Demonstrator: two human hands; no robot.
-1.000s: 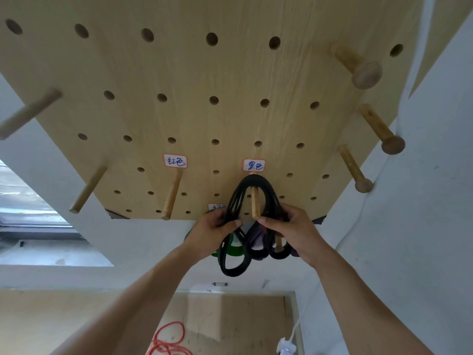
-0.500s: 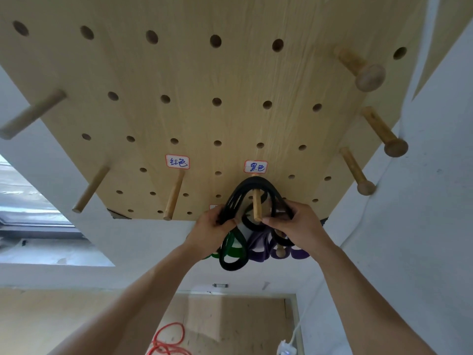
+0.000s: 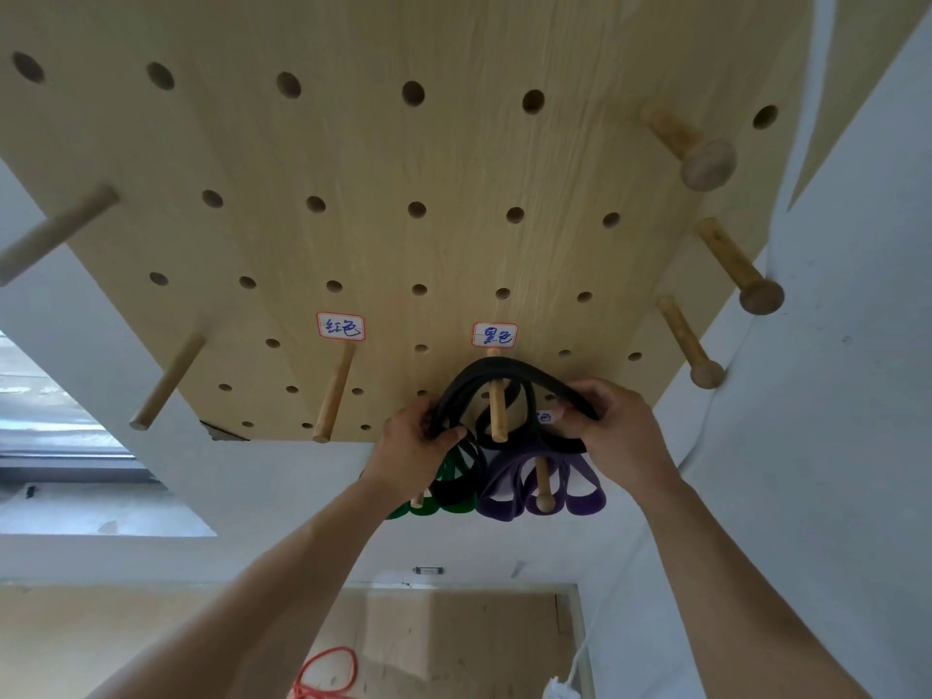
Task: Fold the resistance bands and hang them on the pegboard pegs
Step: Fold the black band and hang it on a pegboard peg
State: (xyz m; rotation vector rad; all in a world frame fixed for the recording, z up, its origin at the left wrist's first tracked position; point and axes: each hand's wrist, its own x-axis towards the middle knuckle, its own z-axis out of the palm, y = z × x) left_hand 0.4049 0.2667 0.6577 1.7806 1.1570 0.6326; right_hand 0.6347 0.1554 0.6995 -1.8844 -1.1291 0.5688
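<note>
- The left hand [image 3: 416, 446] has its fingers curled round the left side of the folded black resistance band [image 3: 497, 373], thumb pinching the bunched strands from below.
- The right hand [image 3: 618, 431] grips the right side of the same band, thumb and fingers pinching the flat strap where it bends down.
- Both forearms reach up and inward from the lower edge of the view, wrists bent back, the hands close on either side of one peg.
- The black resistance band arches over the wooden peg [image 3: 497, 411] under the label [image 3: 494, 335] with blue handwriting; its top lies across the peg near the board, and its lower loops hang between the hands.
- Just below, a purple resistance band [image 3: 514, 496] hangs in loops round a knobbed peg [image 3: 542, 484], and a green resistance band [image 3: 456, 476] hangs to its left, partly hidden by the left hand and the black loops.
- The wooden pegboard [image 3: 403, 158] carries more pegs: a plain one [image 3: 333, 391] under a second label [image 3: 340, 327], two plain ones further left, and three knobbed ones along the right edge.
- On the floor below lie a red band [image 3: 328, 673] and a white cable [image 3: 580, 658].
</note>
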